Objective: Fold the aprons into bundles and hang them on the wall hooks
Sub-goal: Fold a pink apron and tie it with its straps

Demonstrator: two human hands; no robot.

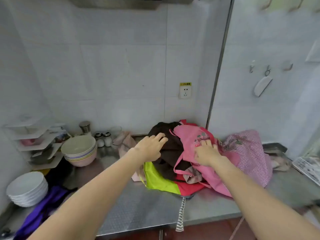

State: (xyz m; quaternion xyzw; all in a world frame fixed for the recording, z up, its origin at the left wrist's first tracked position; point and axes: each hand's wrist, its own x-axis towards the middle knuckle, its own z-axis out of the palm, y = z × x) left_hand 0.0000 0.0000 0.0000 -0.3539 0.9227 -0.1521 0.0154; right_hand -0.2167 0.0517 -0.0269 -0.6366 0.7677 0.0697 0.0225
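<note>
Steel counter [138,208] with aprons [199,167], bowls [78,151], plates [27,187].

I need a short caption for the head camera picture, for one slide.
Left hand on a dark brown apron, right hand on a pink apron, in a pile on the steel counter.

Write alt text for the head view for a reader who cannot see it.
A person's left hand rests on a dark brown apron and the right hand on a pink apron, both in a heap of aprons on a steel counter. Stacked bowls stand left; hooks dot the right wall.
</note>
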